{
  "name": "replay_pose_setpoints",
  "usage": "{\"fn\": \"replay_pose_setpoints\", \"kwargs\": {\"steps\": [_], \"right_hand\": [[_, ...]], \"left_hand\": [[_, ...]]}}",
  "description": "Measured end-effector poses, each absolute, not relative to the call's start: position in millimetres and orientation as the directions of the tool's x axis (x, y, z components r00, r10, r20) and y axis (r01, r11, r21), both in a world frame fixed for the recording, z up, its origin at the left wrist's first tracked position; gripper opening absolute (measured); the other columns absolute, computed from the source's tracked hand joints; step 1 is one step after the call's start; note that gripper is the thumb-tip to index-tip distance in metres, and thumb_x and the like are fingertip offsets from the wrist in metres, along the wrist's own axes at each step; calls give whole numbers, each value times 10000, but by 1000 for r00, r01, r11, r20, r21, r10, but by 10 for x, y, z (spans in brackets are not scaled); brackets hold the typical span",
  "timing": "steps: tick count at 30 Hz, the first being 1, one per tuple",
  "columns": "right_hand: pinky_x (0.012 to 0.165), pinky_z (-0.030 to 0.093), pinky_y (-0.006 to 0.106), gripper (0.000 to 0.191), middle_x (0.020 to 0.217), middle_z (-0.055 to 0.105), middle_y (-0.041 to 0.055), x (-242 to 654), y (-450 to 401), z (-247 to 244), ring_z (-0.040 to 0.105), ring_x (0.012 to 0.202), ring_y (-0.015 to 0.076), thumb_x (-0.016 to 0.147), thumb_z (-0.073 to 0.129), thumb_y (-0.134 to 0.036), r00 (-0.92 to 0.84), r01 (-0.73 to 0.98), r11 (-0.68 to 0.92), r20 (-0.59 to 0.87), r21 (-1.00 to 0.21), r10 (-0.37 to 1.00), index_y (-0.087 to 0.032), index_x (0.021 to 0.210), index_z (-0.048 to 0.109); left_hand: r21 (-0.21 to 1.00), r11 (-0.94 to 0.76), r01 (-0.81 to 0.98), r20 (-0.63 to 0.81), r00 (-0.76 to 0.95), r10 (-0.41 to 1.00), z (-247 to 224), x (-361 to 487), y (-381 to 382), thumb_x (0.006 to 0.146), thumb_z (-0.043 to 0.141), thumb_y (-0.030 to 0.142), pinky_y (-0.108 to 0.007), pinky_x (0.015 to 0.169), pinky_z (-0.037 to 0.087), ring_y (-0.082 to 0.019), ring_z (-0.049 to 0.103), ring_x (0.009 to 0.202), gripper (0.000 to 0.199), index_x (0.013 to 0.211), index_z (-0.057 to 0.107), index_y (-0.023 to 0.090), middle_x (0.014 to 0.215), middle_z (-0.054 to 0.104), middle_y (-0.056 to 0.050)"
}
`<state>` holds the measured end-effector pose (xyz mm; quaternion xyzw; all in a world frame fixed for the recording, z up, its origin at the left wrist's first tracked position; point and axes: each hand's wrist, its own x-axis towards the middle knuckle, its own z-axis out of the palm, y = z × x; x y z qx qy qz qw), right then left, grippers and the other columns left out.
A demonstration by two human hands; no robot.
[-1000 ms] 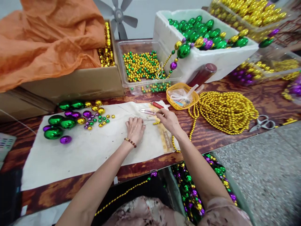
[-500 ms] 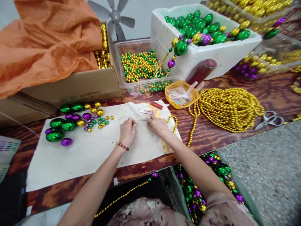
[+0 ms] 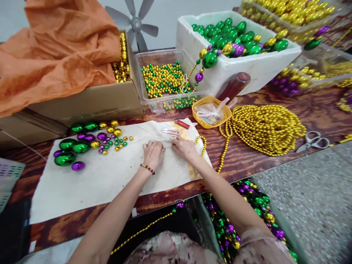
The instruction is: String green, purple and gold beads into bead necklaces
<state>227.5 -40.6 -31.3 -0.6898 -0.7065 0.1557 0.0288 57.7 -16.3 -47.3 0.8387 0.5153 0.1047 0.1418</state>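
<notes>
On the white cloth [image 3: 104, 187], my left hand [image 3: 153, 153] rests palm down with curled fingers. My right hand [image 3: 183, 147] is closed in a pinch just to its right. What either hand holds is too small or hidden to make out; a faint thread-like line shows between them. Beyond the fingers lie small thread snips [image 3: 171, 131] and a dark red tool handle [image 3: 182, 124]. A short gold bead strand [image 3: 204, 141] curves beside my right wrist. Large and small green, purple and gold beads [image 3: 81, 147] are grouped at the cloth's left.
Behind the cloth stand a clear bin [image 3: 165, 104] of small beads, a foam box [image 3: 261, 68] and a yellow basket [image 3: 196, 112]. Coiled gold bead strands [image 3: 269, 128] and scissors [image 3: 313, 141] lie right. A cardboard box [image 3: 96, 101] under orange fabric stands left.
My left hand has shifted slightly right and turned palm down, its fingers now curled toward the cloth. My right hand has stayed almost in place, still pinching.
</notes>
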Motion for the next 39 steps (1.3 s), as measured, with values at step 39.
{"fn": "replay_pose_setpoints", "kwargs": {"steps": [39], "right_hand": [[490, 434, 208, 196, 628, 565, -32, 1592, -1044, -362, 485, 509, 86, 736, 716, -347, 203, -259, -94, -149, -961, 968, -182, 652, 652]], "left_hand": [[827, 345, -443, -259, 244, 934, -192, 554, -668, 696, 869, 356, -243, 758, 500, -135, 648, 780, 284, 800, 680, 172, 738, 695, -2]]}}
